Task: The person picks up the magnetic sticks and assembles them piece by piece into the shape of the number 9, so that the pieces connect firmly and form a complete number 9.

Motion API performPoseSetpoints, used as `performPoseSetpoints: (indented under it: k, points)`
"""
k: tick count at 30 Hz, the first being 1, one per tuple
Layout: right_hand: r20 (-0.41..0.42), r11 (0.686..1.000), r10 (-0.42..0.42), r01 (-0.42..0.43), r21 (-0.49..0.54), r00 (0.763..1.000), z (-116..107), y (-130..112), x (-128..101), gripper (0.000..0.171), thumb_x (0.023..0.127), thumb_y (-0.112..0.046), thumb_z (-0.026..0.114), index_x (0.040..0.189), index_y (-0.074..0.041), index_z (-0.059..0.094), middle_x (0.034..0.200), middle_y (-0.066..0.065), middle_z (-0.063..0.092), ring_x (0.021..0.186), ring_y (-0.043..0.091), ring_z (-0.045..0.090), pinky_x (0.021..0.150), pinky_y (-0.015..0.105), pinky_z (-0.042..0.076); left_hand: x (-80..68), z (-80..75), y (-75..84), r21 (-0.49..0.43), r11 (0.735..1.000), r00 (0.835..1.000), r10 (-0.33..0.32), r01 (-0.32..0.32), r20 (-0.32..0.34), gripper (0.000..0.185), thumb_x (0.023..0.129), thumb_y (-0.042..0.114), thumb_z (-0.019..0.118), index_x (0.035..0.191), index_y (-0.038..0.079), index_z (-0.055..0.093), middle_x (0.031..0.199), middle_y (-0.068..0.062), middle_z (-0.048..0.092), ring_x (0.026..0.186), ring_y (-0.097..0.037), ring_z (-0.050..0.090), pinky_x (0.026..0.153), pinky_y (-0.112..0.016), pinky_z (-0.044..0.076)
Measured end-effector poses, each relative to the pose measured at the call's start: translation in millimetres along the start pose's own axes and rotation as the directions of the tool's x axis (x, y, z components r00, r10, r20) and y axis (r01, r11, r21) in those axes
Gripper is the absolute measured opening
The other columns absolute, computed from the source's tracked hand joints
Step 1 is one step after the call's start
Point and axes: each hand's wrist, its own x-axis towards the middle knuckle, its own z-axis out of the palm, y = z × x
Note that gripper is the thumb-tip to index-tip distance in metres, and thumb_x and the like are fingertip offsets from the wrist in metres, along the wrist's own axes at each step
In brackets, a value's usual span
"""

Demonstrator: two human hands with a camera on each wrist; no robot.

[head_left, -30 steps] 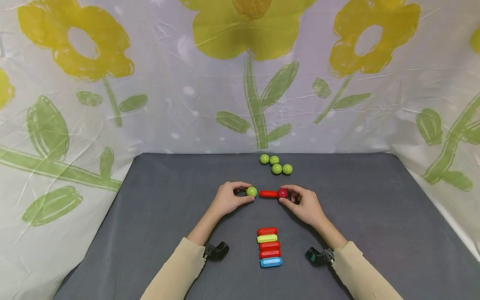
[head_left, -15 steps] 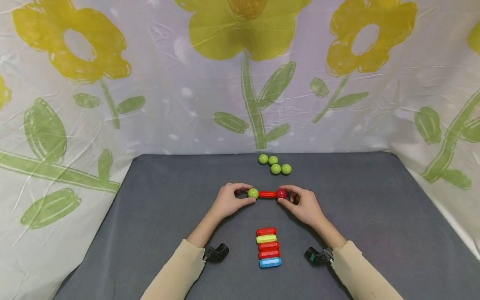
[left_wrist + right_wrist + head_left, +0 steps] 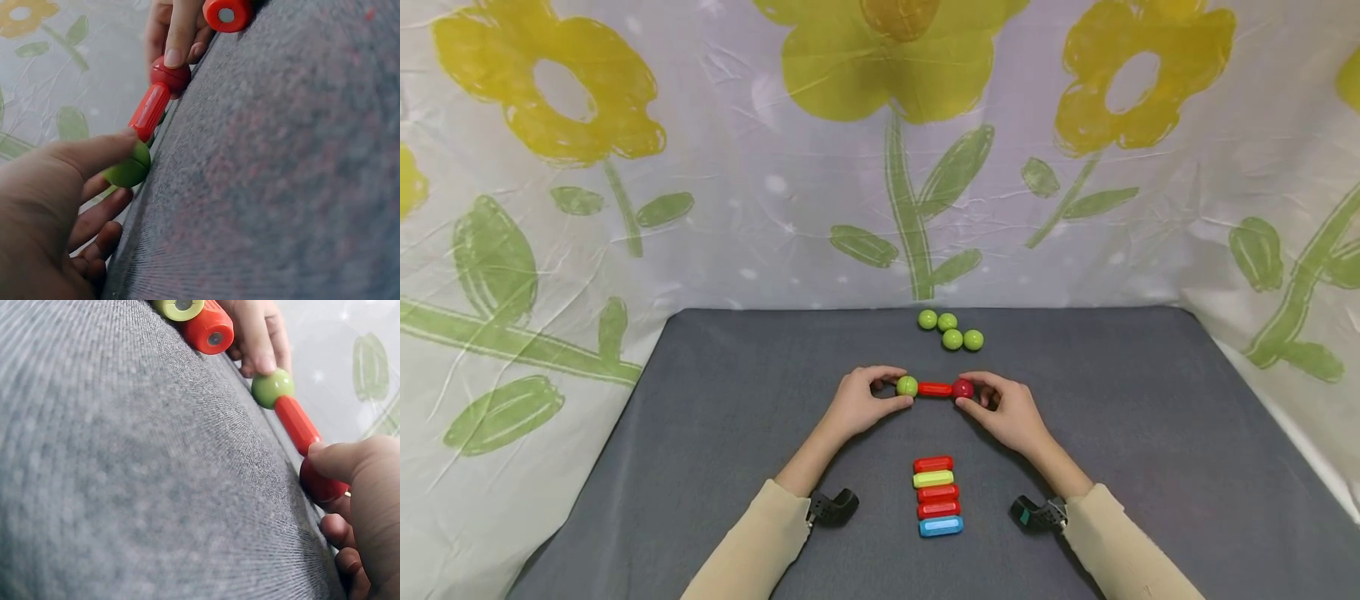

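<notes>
Red rod [image 3: 935,389]: hands pinch end balls, apparently level.

green ball [image 3: 128,170] half hidden by thumb [image 3: 94,153]

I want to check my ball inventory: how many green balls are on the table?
5. Four loose green balls lie clustered at the far table edge; one green ball is pinched by the left hand against the red stick.

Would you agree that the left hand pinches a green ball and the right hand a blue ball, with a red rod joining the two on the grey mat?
Not quite: the ball in the right hand is red, not blue, as the head view shows. The rest stands: the left hand pinches the green ball, and the red rod joins them on the grey mat.
</notes>
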Motion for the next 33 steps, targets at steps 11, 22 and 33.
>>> performPoseSetpoints:
  k: [11, 22, 33]
  points:
    - [0.007, 1.0, 0.006, -0.006, 0.001, 1.0, 0.9, -1.8, 0.6, 0.032, 0.092, -0.02, 0.087, 0.122, -0.012, 0.078, 0.073, -0.003, 0.059, 0.063, 0.008, 0.048, 0.059, 0.024, 0.037, -46.5, 0.4, 47.1, 0.132, 0.985, 0.994, 0.113, -0.111, -0.005, 0.024, 0.095, 0.028, 0.083, 0.114, 0.014, 0.08, 0.104, 0.002, 0.074, 0.096, -0.021, 0.06, 0.085, -0.04, 0.05]
    - [0.018, 1.0, 0.012, -0.012, 0.007, 1.0, -0.1, -0.5, -2.2, 0.033, 0.092, -0.022, 0.086, 0.123, -0.012, 0.077, 0.074, -0.004, 0.059, 0.064, 0.009, 0.049, 0.059, 0.025, 0.037, -70.3, 4.9, 50.4, 0.226, 0.943, 0.949, 0.184, -0.243, 0.254, 0.019, 0.091, 0.028, 0.087, 0.108, 0.019, 0.085, 0.101, 0.009, 0.078, 0.094, -0.009, 0.062, 0.084, -0.03, 0.052]
    - [0.01, 1.0, -0.001, 0.001, 0.009, 1.0, 0.3, 0.9, -0.5, 0.034, 0.091, -0.021, 0.087, 0.123, -0.012, 0.077, 0.075, -0.005, 0.059, 0.065, 0.009, 0.05, 0.059, 0.024, 0.038, -69.4, 10.7, 48.7, 0.243, 0.933, 0.952, 0.211, -0.264, 0.224, 0.018, 0.091, 0.023, 0.087, 0.108, 0.017, 0.087, 0.097, 0.007, 0.079, 0.09, -0.009, 0.065, 0.078, -0.027, 0.053]
